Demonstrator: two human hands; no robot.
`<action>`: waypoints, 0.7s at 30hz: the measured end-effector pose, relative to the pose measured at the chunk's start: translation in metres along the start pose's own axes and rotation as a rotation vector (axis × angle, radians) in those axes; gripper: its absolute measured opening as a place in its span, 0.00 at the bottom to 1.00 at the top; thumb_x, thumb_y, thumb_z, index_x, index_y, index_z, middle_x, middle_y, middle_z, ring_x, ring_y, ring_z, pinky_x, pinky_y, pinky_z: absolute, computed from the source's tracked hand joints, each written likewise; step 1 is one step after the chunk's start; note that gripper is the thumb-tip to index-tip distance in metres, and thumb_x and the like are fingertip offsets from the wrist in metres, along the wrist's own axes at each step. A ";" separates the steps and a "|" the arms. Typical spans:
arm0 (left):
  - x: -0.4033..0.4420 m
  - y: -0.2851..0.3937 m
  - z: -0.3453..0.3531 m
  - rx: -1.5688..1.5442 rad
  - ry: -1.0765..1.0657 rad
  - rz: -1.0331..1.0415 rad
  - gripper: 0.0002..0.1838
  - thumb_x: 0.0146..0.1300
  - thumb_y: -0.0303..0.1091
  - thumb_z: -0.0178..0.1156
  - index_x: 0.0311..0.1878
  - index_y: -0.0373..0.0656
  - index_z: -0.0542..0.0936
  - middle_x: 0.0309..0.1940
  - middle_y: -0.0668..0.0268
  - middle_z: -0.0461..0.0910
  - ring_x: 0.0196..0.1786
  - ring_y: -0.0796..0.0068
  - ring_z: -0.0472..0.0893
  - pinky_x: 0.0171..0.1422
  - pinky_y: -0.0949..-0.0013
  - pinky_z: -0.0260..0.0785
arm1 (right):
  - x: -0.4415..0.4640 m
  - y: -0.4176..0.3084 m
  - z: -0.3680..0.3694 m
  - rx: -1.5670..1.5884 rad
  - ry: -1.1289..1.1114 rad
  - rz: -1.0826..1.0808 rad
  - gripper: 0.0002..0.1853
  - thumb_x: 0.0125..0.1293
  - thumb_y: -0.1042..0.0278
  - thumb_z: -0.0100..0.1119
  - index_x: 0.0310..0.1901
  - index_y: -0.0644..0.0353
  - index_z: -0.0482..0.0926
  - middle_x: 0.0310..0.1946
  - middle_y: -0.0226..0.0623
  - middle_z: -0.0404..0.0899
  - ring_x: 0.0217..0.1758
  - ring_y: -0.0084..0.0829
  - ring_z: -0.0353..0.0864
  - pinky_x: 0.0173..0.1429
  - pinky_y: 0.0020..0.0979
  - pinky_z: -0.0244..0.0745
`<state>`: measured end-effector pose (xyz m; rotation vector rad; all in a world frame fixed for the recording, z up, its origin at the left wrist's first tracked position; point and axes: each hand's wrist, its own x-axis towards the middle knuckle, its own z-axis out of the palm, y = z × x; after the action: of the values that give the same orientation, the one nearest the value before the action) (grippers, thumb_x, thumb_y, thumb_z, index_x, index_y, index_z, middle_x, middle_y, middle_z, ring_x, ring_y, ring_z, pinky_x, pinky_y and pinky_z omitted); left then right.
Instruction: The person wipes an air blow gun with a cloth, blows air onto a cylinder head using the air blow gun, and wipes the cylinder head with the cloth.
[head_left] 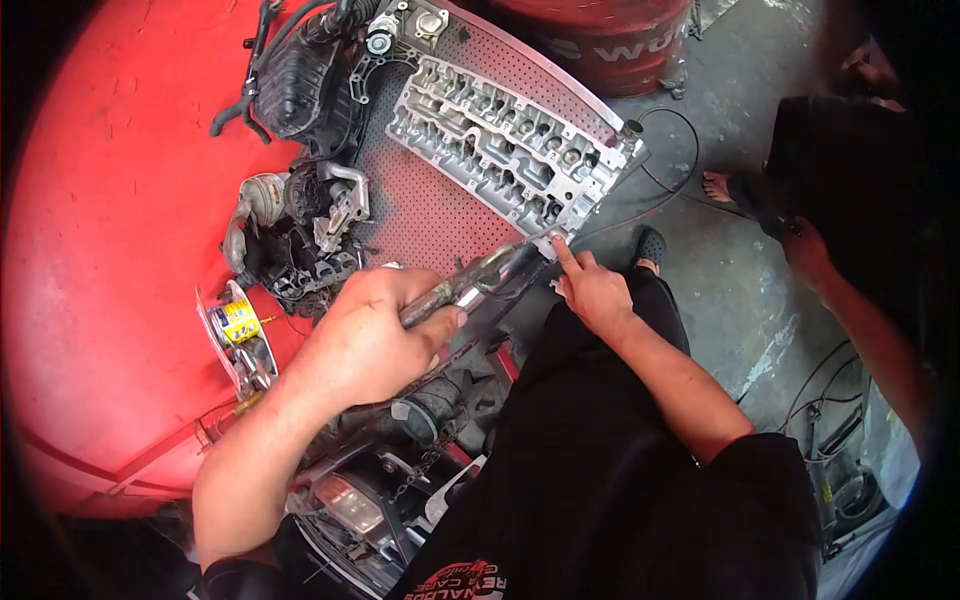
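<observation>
My left hand is closed around the handle of a long, worn metal tool that narrows toward its far end; its exact kind is unclear. That end reaches the near corner of an aluminium cylinder head, which lies on a perforated bench top. My right hand is at the same corner, index finger stretched out and touching the metal. Its other fingers are curled, with a small white scrap showing at them.
Dark engine parts and a greasy metal assembly lie left, beside a tray with a yellow can. A red drum stands at the back. On the right, another person's hand holds something dark. A thin hose loops over the floor.
</observation>
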<state>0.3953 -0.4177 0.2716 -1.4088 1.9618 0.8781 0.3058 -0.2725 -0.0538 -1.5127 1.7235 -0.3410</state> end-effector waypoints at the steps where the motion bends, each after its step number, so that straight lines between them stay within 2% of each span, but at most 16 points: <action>1: 0.000 0.000 0.001 -0.004 0.003 -0.009 0.10 0.65 0.34 0.65 0.36 0.35 0.82 0.21 0.62 0.75 0.26 0.75 0.72 0.34 0.66 0.66 | 0.000 0.001 0.001 0.020 -0.006 0.009 0.38 0.72 0.61 0.56 0.80 0.45 0.51 0.49 0.45 0.76 0.44 0.47 0.85 0.46 0.48 0.81; 3: -0.001 -0.003 0.003 -0.035 0.046 0.004 0.10 0.65 0.34 0.65 0.39 0.35 0.82 0.22 0.59 0.75 0.27 0.72 0.74 0.35 0.64 0.68 | 0.002 -0.002 -0.001 0.036 -0.015 -0.005 0.38 0.72 0.60 0.56 0.80 0.45 0.51 0.48 0.45 0.76 0.43 0.47 0.85 0.46 0.48 0.81; 4: 0.000 -0.005 0.002 -0.032 0.052 0.010 0.11 0.64 0.35 0.66 0.41 0.35 0.83 0.24 0.56 0.77 0.28 0.66 0.77 0.37 0.61 0.70 | 0.002 -0.004 -0.006 0.036 -0.051 0.022 0.38 0.72 0.60 0.56 0.80 0.45 0.50 0.48 0.45 0.76 0.43 0.48 0.85 0.47 0.48 0.81; 6: 0.002 -0.006 -0.001 -0.047 0.039 0.009 0.11 0.64 0.35 0.66 0.41 0.36 0.83 0.25 0.54 0.78 0.29 0.63 0.78 0.38 0.60 0.70 | 0.003 -0.003 -0.009 0.026 -0.090 0.023 0.40 0.72 0.59 0.55 0.81 0.45 0.47 0.48 0.46 0.76 0.43 0.48 0.85 0.46 0.49 0.81; 8: 0.002 -0.009 0.001 -0.047 0.040 0.059 0.12 0.64 0.36 0.67 0.42 0.36 0.83 0.27 0.50 0.79 0.31 0.54 0.80 0.40 0.58 0.72 | 0.004 -0.003 -0.018 0.037 -0.122 0.035 0.40 0.71 0.58 0.56 0.80 0.45 0.49 0.49 0.47 0.77 0.45 0.49 0.84 0.48 0.49 0.81; 10: 0.002 -0.010 0.002 -0.048 0.055 0.057 0.12 0.64 0.36 0.67 0.42 0.36 0.83 0.26 0.49 0.78 0.31 0.53 0.80 0.40 0.57 0.72 | -0.004 0.000 -0.022 0.041 -0.154 0.050 0.40 0.70 0.56 0.58 0.80 0.46 0.50 0.50 0.48 0.77 0.47 0.50 0.84 0.49 0.49 0.80; 12: 0.003 -0.011 -0.001 -0.049 0.079 0.060 0.11 0.64 0.36 0.67 0.41 0.36 0.83 0.26 0.48 0.78 0.31 0.51 0.81 0.40 0.57 0.72 | -0.028 0.015 -0.016 0.349 -0.020 0.254 0.40 0.66 0.51 0.61 0.77 0.47 0.57 0.53 0.50 0.77 0.52 0.51 0.83 0.55 0.48 0.79; 13: 0.004 -0.013 -0.002 -0.081 0.076 0.055 0.11 0.63 0.36 0.67 0.40 0.37 0.82 0.25 0.48 0.78 0.31 0.48 0.80 0.39 0.56 0.72 | -0.043 0.034 -0.005 0.251 -0.156 0.266 0.33 0.64 0.44 0.62 0.67 0.49 0.72 0.55 0.52 0.78 0.56 0.51 0.81 0.59 0.46 0.78; 14: 0.004 -0.015 -0.002 -0.118 0.074 0.049 0.11 0.63 0.37 0.67 0.38 0.37 0.82 0.24 0.48 0.77 0.31 0.46 0.80 0.38 0.55 0.72 | -0.053 0.042 -0.019 0.008 -0.566 0.201 0.27 0.63 0.41 0.61 0.55 0.51 0.82 0.55 0.52 0.78 0.54 0.51 0.82 0.60 0.46 0.77; 15: 0.004 -0.020 0.000 -0.158 0.065 0.043 0.11 0.62 0.37 0.67 0.37 0.37 0.81 0.24 0.48 0.77 0.31 0.43 0.80 0.38 0.54 0.72 | -0.077 0.062 -0.013 0.054 -0.567 0.066 0.26 0.63 0.37 0.62 0.46 0.53 0.85 0.53 0.50 0.79 0.53 0.50 0.82 0.58 0.46 0.77; 16: 0.006 -0.029 0.007 -0.092 0.160 0.162 0.12 0.61 0.38 0.67 0.34 0.38 0.79 0.24 0.48 0.78 0.31 0.43 0.80 0.37 0.51 0.72 | -0.087 0.082 -0.005 0.153 -0.432 -0.126 0.24 0.62 0.38 0.64 0.44 0.53 0.84 0.46 0.48 0.82 0.49 0.50 0.83 0.55 0.45 0.77; 18: 0.006 -0.033 0.003 -0.127 0.132 0.178 0.12 0.61 0.37 0.67 0.34 0.38 0.79 0.24 0.48 0.78 0.32 0.42 0.81 0.37 0.49 0.73 | -0.079 0.094 -0.029 0.496 -0.649 0.041 0.21 0.64 0.44 0.67 0.43 0.56 0.83 0.37 0.41 0.83 0.44 0.40 0.84 0.51 0.40 0.77; 20: 0.006 -0.039 0.002 -0.158 0.088 0.193 0.12 0.61 0.37 0.66 0.33 0.38 0.78 0.24 0.48 0.79 0.32 0.42 0.82 0.37 0.47 0.73 | -0.044 0.071 -0.109 0.522 -0.628 0.225 0.18 0.65 0.53 0.70 0.44 0.59 0.80 0.34 0.34 0.84 0.42 0.30 0.83 0.48 0.36 0.77; 21: 0.008 -0.043 0.002 -0.163 0.038 0.183 0.12 0.61 0.37 0.65 0.33 0.38 0.77 0.25 0.48 0.80 0.32 0.41 0.82 0.37 0.46 0.74 | -0.023 0.074 -0.132 0.550 -0.323 0.191 0.15 0.68 0.60 0.68 0.45 0.62 0.78 0.35 0.30 0.83 0.42 0.21 0.81 0.46 0.31 0.77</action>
<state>0.4342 -0.4307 0.2566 -1.3579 2.1137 1.1236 0.1591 -0.2713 -0.0091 -0.9383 1.3578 -0.4059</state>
